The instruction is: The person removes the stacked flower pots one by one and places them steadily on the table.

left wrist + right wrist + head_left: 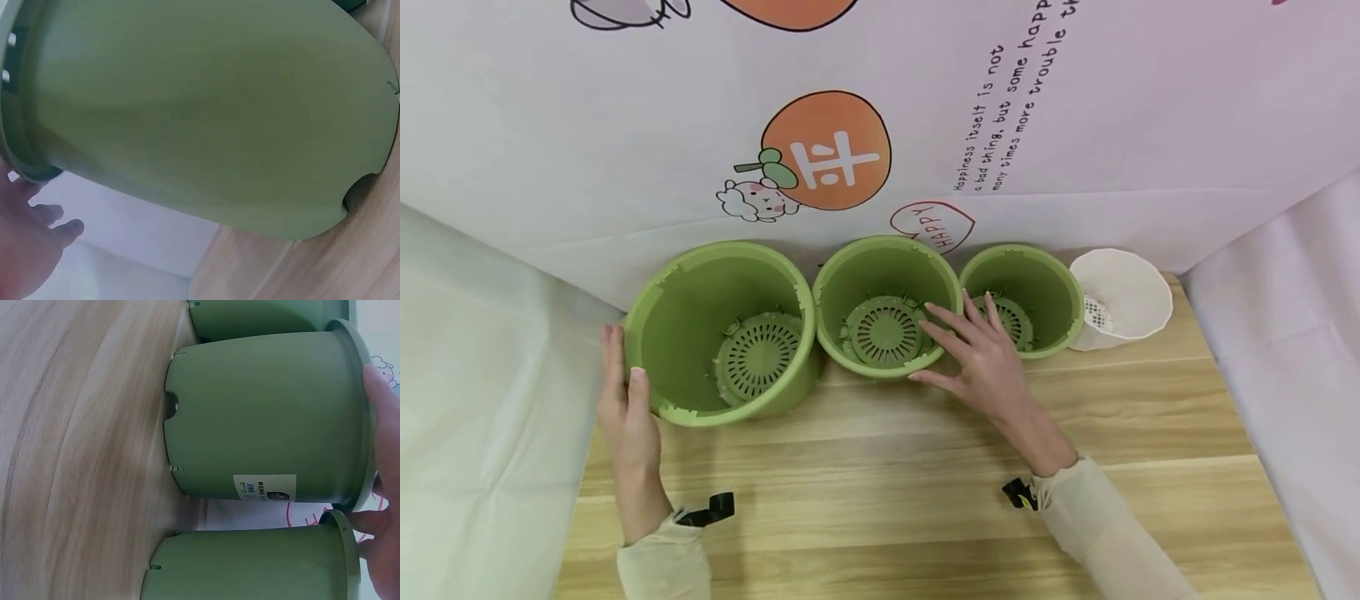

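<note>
Three green plastic flowerpots with slotted bottoms stand in a row in the head view, from a large pot at left through a medium pot to a small pot. My left hand lies along the outer left side of the large pot, fingers straight and close to its rim. Over the right front rim of the medium pot spreads my right hand, its thumb at the front edge. Some of its fingers overlap the small pot. In the right wrist view a printed label shows on the medium pot.
A white pot with a perforated bottom stands right of the small green one. Behind the row rises a white printed cloth, and plain white cloth hangs at the sides. The wooden tabletop extends in front of the pots.
</note>
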Demonstrator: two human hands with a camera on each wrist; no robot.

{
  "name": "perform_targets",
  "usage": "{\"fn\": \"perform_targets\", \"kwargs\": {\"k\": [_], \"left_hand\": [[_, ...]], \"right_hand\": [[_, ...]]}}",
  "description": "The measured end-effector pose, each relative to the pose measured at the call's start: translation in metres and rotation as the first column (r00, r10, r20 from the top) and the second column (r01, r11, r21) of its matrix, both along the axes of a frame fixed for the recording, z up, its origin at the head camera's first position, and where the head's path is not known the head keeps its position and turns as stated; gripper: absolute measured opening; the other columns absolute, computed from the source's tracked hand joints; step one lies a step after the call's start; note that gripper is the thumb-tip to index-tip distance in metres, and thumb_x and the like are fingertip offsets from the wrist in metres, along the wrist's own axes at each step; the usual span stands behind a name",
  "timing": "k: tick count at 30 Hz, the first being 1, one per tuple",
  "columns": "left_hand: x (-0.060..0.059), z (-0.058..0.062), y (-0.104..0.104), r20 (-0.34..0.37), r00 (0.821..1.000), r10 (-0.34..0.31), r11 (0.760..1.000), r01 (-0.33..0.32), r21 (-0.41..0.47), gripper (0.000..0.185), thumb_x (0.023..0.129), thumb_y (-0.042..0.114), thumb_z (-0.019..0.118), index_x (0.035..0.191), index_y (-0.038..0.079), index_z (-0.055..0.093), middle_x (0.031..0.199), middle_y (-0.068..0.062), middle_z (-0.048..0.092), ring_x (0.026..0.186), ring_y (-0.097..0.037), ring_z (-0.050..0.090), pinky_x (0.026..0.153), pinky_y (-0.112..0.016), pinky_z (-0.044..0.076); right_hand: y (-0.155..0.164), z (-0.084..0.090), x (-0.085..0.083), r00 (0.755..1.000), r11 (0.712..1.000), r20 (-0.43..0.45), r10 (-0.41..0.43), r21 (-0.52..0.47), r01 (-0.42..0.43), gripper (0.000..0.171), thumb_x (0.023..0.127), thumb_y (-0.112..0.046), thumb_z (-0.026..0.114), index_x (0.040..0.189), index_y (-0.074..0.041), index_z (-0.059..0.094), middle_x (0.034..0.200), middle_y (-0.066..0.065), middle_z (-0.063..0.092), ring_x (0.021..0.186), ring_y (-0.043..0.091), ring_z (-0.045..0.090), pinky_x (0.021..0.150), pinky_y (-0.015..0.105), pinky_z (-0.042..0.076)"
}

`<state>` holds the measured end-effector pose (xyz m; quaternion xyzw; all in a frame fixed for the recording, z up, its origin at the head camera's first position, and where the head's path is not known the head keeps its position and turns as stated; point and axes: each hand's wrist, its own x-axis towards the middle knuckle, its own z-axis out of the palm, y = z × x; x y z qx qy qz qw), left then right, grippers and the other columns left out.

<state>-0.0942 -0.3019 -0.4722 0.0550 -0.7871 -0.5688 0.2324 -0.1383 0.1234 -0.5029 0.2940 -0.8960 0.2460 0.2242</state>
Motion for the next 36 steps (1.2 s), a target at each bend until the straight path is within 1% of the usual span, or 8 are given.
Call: {"fn": "perform_targets", "kwargs": {"k": [4,9,16,19,24,27,32,36], "left_hand": [[0.001,0.0,0.006,-0.056,0.998,0.004,0.995,-0.01,-0.1,0.054,0.104,0.035,0.05,0.151,0.01,0.04,0.163,-0.008,0.022,0.152,-0.024,0.009,0.122,-0.035,0.005],[0.001,0.001,0.015,-0.128,0.992,0.013,0.966,-0.046,-0.253,0.064,0.1,0.048,0.053,0.148,0.006,0.045,0.161,-0.011,0.025,0.152,-0.03,0.003,0.12,-0.046,-0.001],[0.002,0.005,0.022,-0.133,0.991,0.005,0.932,-0.053,-0.36,0.071,0.096,0.059,0.053,0.146,0.008,0.048,0.16,-0.007,0.028,0.152,-0.031,0.001,0.119,-0.051,-0.002],[0.003,0.007,0.025,-0.127,0.992,-0.009,0.907,-0.045,-0.418,0.075,0.094,0.062,0.052,0.146,0.008,0.049,0.159,-0.012,0.03,0.151,-0.033,0.003,0.12,-0.051,-0.001],[0.005,0.012,0.034,-0.124,0.992,-0.04,0.861,-0.028,-0.508,0.081,0.092,0.068,0.049,0.144,0.005,0.05,0.156,-0.018,0.034,0.149,-0.043,0.011,0.12,-0.055,0.0],[0.006,0.014,0.044,-0.161,0.985,-0.063,0.836,-0.036,-0.547,0.082,0.093,0.067,0.048,0.143,0.003,0.052,0.154,-0.021,0.036,0.146,-0.048,0.018,0.119,-0.059,0.004],[0.003,0.018,0.063,-0.239,0.964,-0.116,0.808,-0.048,-0.587,0.08,0.094,0.066,0.047,0.139,0.0,0.055,0.153,-0.019,0.039,0.145,-0.046,0.023,0.118,-0.062,0.009],[0.003,0.02,0.074,-0.253,0.957,-0.143,0.789,-0.044,-0.612,0.08,0.093,0.068,0.047,0.138,0.002,0.057,0.153,-0.019,0.04,0.145,-0.044,0.024,0.118,-0.061,0.013]], "right_hand": [[0.002,0.001,0.0,1.0,1.0,0.017,-0.003,0.009,0.003,0.077,0.079,-0.065,0.068,0.133,-0.01,0.064,0.147,0.013,0.05,0.138,0.05,0.034,0.119,0.059,0.014],[0.007,0.002,-0.001,0.998,0.999,0.057,-0.038,0.019,0.037,0.086,0.082,-0.072,0.06,0.145,-0.014,0.052,0.155,0.014,0.039,0.146,0.043,0.023,0.12,0.057,0.012],[0.015,0.009,-0.002,0.991,0.995,0.107,-0.074,0.077,0.066,0.097,0.08,-0.077,0.057,0.153,-0.016,0.04,0.159,0.013,0.032,0.15,0.037,0.013,0.121,0.054,0.009],[0.017,0.011,-0.002,0.99,0.993,0.119,-0.076,0.097,0.064,0.099,0.079,-0.075,0.061,0.155,-0.016,0.035,0.16,0.013,0.029,0.151,0.036,0.01,0.121,0.055,0.007],[0.02,0.012,-0.003,0.989,0.99,0.122,-0.084,0.123,0.069,0.1,0.082,-0.081,0.049,0.157,-0.018,0.03,0.162,0.013,0.026,0.151,0.037,0.007,0.12,0.056,0.004],[0.023,0.012,-0.003,0.986,0.988,0.139,-0.097,0.131,0.079,0.101,0.082,-0.081,0.049,0.158,-0.019,0.028,0.163,0.013,0.024,0.151,0.037,0.004,0.12,0.057,0.003],[0.032,0.011,-0.003,0.972,0.979,0.18,-0.151,0.161,0.122,0.101,0.08,-0.077,0.057,0.158,-0.02,0.027,0.164,0.013,0.02,0.151,0.037,0.001,0.12,0.058,0.003],[0.037,0.012,-0.002,0.964,0.973,0.189,-0.187,0.173,0.155,0.1,0.082,-0.083,0.046,0.158,-0.019,0.028,0.164,0.012,0.018,0.151,0.037,0.001,0.119,0.06,0.004]]}}
